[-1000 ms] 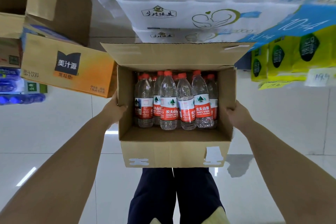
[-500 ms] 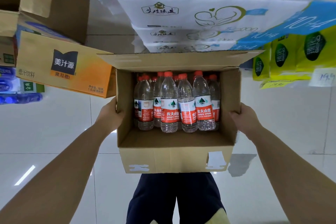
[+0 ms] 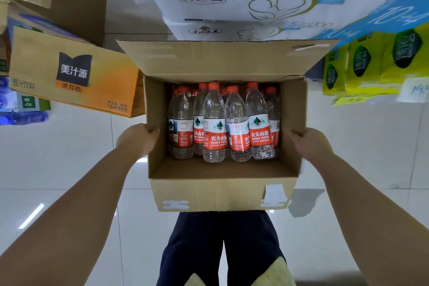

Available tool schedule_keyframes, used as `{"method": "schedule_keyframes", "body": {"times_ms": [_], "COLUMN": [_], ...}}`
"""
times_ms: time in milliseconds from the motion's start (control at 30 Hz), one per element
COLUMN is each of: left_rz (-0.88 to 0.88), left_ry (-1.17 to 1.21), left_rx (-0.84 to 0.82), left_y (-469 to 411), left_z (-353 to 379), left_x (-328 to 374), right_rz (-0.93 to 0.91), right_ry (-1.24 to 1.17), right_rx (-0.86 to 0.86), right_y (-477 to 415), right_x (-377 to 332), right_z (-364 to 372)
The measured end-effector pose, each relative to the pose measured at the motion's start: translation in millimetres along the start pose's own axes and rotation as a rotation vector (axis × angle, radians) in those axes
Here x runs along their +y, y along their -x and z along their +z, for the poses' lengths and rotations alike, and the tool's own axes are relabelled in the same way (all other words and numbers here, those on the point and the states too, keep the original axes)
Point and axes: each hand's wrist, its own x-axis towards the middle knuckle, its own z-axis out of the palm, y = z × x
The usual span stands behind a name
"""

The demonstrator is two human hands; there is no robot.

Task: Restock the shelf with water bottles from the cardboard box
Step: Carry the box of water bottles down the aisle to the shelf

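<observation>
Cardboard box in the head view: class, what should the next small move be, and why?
Probably lower the cardboard box onto the tiled floor: the left hand and right hand both grip its sides, so neither can lift out the water bottles.

The cardboard box (image 3: 220,190) was plain brown with white tape patches. The water bottles (image 3: 214,123) were clear, red-capped, with red-and-white labels bearing a green peak. Nearby, a carton (image 3: 104,81) was orange with a dark logo, the wrapped packs (image 3: 232,0) white with green swirls, the trousers (image 3: 197,251) navy.
</observation>
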Motion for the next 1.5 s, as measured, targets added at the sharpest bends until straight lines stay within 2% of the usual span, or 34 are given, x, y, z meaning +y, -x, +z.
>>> {"method": "schedule_keyframes", "body": {"times_ms": [200, 633, 1133, 1500], "left_rz": [0.032, 0.078, 0.073, -0.116], "left_ry": [0.12, 0.094, 0.202, 0.482], "left_rx": [-0.048, -0.075, -0.049, 0.008], "left_y": [-1, 39, 198, 295], "left_z": [-7, -24, -93, -81], "left_x": [-9, -20, -102, -193], "right_rz": [-0.039, -0.059, -0.148, -0.399], "right_ry": [-0.093, -0.115, -0.053, 0.139], "right_rx": [-0.008, -0.021, -0.015, -0.068], "right_y": [-1, 43, 198, 271], "right_x": [7, 4, -22, -94], "right_z": [-6, -33, -106, -127]}}
